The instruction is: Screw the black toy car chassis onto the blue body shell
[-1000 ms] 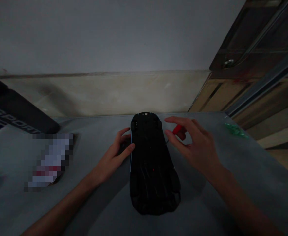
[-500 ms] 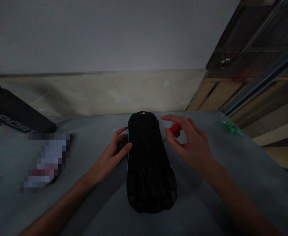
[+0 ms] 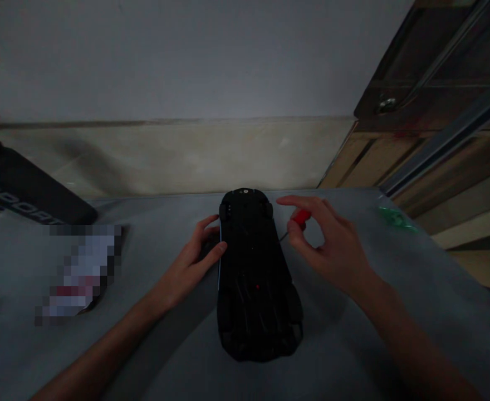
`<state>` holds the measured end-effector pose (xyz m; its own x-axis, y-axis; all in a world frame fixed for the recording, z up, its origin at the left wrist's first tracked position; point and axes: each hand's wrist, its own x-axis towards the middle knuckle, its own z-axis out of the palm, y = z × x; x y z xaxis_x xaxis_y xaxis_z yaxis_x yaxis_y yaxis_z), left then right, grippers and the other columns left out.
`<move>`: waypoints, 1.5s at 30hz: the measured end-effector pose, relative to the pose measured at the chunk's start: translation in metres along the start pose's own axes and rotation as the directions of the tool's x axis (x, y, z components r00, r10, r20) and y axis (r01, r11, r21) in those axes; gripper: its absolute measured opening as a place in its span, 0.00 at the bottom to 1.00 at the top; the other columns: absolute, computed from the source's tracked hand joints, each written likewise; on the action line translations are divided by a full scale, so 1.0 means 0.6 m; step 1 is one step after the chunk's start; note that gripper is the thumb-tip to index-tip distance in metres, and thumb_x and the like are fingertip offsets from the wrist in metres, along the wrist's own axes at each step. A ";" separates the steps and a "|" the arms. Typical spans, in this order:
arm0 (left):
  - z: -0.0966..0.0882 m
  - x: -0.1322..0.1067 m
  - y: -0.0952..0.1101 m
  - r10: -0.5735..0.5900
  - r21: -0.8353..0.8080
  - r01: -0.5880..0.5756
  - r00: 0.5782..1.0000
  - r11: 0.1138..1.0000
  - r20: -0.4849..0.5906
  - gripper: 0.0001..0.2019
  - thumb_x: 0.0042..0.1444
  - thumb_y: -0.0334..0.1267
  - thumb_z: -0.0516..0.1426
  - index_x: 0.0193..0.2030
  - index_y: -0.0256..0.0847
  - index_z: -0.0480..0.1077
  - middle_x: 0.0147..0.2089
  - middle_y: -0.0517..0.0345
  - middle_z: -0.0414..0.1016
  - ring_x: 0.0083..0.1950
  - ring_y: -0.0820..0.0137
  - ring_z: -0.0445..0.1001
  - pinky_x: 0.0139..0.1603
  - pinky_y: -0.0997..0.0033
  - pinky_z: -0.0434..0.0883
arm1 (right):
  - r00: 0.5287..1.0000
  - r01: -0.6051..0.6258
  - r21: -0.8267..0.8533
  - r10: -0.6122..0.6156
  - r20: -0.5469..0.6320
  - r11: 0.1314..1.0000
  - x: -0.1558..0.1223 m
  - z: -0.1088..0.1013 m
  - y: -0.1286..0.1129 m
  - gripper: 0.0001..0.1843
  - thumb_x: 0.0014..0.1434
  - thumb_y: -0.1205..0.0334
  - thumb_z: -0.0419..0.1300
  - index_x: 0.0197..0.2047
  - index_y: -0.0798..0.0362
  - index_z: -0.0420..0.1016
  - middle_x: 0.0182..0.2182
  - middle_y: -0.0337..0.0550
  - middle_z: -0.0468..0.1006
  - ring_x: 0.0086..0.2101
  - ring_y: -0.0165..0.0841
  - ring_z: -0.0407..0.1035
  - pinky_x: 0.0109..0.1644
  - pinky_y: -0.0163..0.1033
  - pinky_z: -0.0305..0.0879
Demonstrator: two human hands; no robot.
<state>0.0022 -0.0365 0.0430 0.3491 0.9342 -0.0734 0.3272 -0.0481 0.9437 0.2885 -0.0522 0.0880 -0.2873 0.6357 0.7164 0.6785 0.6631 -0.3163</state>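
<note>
A black toy car [image 3: 255,262] lies upside down on the grey table, its underside facing up and its wheels at the sides. My left hand [image 3: 195,259] grips the car's left edge, with the thumb on the underside and the fingers along the side. To the right of the car, my right hand [image 3: 326,234] holds a small screwdriver [image 3: 301,217] by its red handle between thumb and fingers, index finger stretched out. The thin shaft points down and left towards the car's right edge; whether its tip touches the car I cannot tell.
A dark object lettered SPORT [image 3: 36,186] stands at the left, with a blurred-out packet [image 3: 82,273] in front of it. Green crumpled plastic [image 3: 397,218] lies near the table's right edge. Behind the grey table [image 3: 165,351] rises a wall; a wooden door [image 3: 395,156] is at right.
My right hand has shifted slightly right, and the screwdriver handle has turned a little, showing more of its shaft. My left hand still holds the car in the same place.
</note>
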 end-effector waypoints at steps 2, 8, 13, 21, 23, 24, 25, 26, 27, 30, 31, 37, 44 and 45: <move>0.000 0.000 0.001 -0.005 -0.001 0.005 1.000 1.000 -0.001 0.35 0.74 0.59 0.58 0.81 0.51 0.56 0.76 0.46 0.77 0.78 0.49 0.75 0.81 0.48 0.70 | 1.000 0.016 -0.003 -0.016 0.021 1.000 0.001 -0.002 -0.001 0.23 0.74 0.69 0.59 0.67 0.43 0.79 0.35 0.36 0.80 0.36 0.38 0.78 0.49 0.45 0.76; 0.000 -0.001 -0.003 -0.008 -0.005 0.008 1.000 1.000 -0.003 0.33 0.75 0.58 0.59 0.81 0.55 0.57 0.76 0.49 0.77 0.77 0.50 0.76 0.80 0.48 0.70 | 0.999 -0.043 -0.056 0.043 0.006 0.998 -0.004 -0.005 0.004 0.17 0.79 0.62 0.61 0.66 0.39 0.81 0.32 0.36 0.79 0.32 0.37 0.75 0.48 0.46 0.76; 0.000 -0.002 -0.008 -0.006 -0.013 0.006 1.000 1.000 0.003 0.34 0.74 0.60 0.59 0.81 0.57 0.56 0.77 0.50 0.77 0.78 0.50 0.75 0.80 0.49 0.71 | 1.000 0.011 -0.014 -0.011 0.026 1.000 -0.003 -0.005 0.006 0.24 0.76 0.68 0.57 0.71 0.42 0.76 0.36 0.37 0.81 0.37 0.38 0.79 0.50 0.47 0.77; 0.001 0.000 -0.008 0.008 0.002 -0.008 1.000 1.000 0.001 0.33 0.75 0.58 0.58 0.81 0.56 0.56 0.77 0.48 0.77 0.77 0.50 0.75 0.80 0.47 0.70 | 1.000 0.001 -0.002 -0.001 0.015 1.000 0.001 -0.009 -0.004 0.19 0.77 0.68 0.61 0.66 0.43 0.81 0.29 0.32 0.78 0.28 0.34 0.71 0.43 0.44 0.73; 0.001 0.000 -0.006 -0.002 0.000 0.002 1.000 1.000 0.001 0.33 0.75 0.58 0.58 0.81 0.55 0.56 0.78 0.47 0.76 0.78 0.51 0.75 0.79 0.48 0.70 | 1.000 -0.001 0.000 0.001 0.015 1.000 0.000 -0.008 -0.003 0.21 0.77 0.69 0.59 0.67 0.43 0.79 0.32 0.33 0.79 0.30 0.35 0.73 0.44 0.44 0.74; 0.001 -0.001 -0.005 -0.004 -0.003 0.004 1.000 1.000 0.005 0.33 0.76 0.58 0.58 0.81 0.53 0.55 0.78 0.46 0.76 0.78 0.51 0.75 0.80 0.48 0.70 | 1.000 -0.001 0.003 0.001 0.017 1.000 0.000 -0.008 -0.003 0.22 0.76 0.69 0.58 0.68 0.43 0.79 0.33 0.34 0.80 0.31 0.35 0.75 0.45 0.44 0.75; 0.001 -0.001 -0.004 -0.004 -0.007 0.004 1.000 1.000 0.009 0.34 0.76 0.57 0.57 0.82 0.52 0.55 0.78 0.46 0.75 0.78 0.51 0.75 0.80 0.47 0.70 | 1.000 -0.001 0.007 0.001 0.024 1.000 0.000 -0.008 -0.002 0.23 0.75 0.69 0.57 0.68 0.43 0.78 0.34 0.35 0.81 0.33 0.36 0.76 0.46 0.45 0.75; 0.001 -0.001 -0.004 -0.004 -0.009 0.004 1.000 1.000 0.014 0.34 0.76 0.57 0.57 0.82 0.52 0.54 0.78 0.45 0.75 0.77 0.51 0.75 0.80 0.47 0.69 | 0.999 -0.001 0.012 0.000 0.033 1.000 0.000 -0.008 -0.002 0.24 0.75 0.69 0.57 0.69 0.43 0.78 0.35 0.36 0.81 0.35 0.37 0.77 0.46 0.46 0.76; 0.001 -0.002 -0.003 -0.003 -0.010 0.003 1.000 1.000 0.017 0.34 0.76 0.57 0.57 0.82 0.52 0.54 0.78 0.46 0.76 0.77 0.51 0.75 0.80 0.47 0.69 | 0.999 0.000 0.017 -0.001 0.039 1.000 -0.001 -0.008 -0.003 0.24 0.75 0.68 0.57 0.69 0.43 0.78 0.34 0.37 0.81 0.35 0.38 0.77 0.46 0.46 0.76; 0.001 -0.002 -0.002 0.002 -0.001 -0.002 1.000 1.000 0.006 0.33 0.76 0.56 0.58 0.81 0.53 0.55 0.76 0.48 0.77 0.76 0.50 0.76 0.80 0.48 0.70 | 0.999 -0.010 0.020 0.009 0.035 1.000 -0.001 -0.006 -0.005 0.20 0.76 0.66 0.59 0.67 0.42 0.80 0.31 0.34 0.79 0.30 0.35 0.74 0.44 0.45 0.75; 0.001 -0.002 -0.001 0.004 0.000 -0.004 1.000 1.000 0.000 0.32 0.75 0.56 0.58 0.80 0.54 0.56 0.76 0.48 0.78 0.76 0.50 0.77 0.80 0.48 0.70 | 0.999 -0.023 0.015 0.023 0.028 1.000 -0.001 -0.005 -0.006 0.19 0.76 0.65 0.60 0.65 0.42 0.81 0.29 0.33 0.78 0.27 0.34 0.72 0.43 0.44 0.75; 0.002 -0.001 0.000 0.009 0.006 -0.009 1.000 1.000 -0.006 0.33 0.75 0.57 0.58 0.81 0.52 0.56 0.76 0.48 0.78 0.75 0.50 0.77 0.79 0.48 0.72 | 0.999 -0.033 0.018 0.033 0.035 0.999 -0.001 -0.007 -0.005 0.22 0.73 0.68 0.58 0.65 0.43 0.79 0.31 0.33 0.80 0.28 0.35 0.74 0.41 0.43 0.75; 0.002 -0.001 0.003 -0.001 -0.009 0.001 1.000 1.000 -0.013 0.33 0.74 0.58 0.59 0.80 0.55 0.58 0.75 0.51 0.80 0.76 0.49 0.78 0.78 0.49 0.73 | 0.999 -0.026 0.016 0.025 0.028 1.000 0.000 -0.007 -0.006 0.15 0.76 0.66 0.60 0.61 0.43 0.80 0.30 0.32 0.78 0.28 0.34 0.72 0.43 0.43 0.74; 0.001 -0.001 0.003 0.000 -0.008 0.000 1.000 1.000 -0.015 0.33 0.73 0.58 0.60 0.80 0.55 0.59 0.74 0.51 0.80 0.75 0.49 0.78 0.78 0.49 0.74 | 0.999 -0.045 0.010 0.045 0.020 0.999 -0.001 -0.007 -0.006 0.14 0.77 0.66 0.60 0.60 0.43 0.81 0.29 0.32 0.77 0.26 0.33 0.70 0.42 0.43 0.74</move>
<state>0.0033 -0.0375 0.0447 0.3362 0.9393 -0.0691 0.3205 -0.0451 0.9462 0.2890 -0.0562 0.0913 -0.2700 0.6724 0.6892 0.6840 0.6377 -0.3542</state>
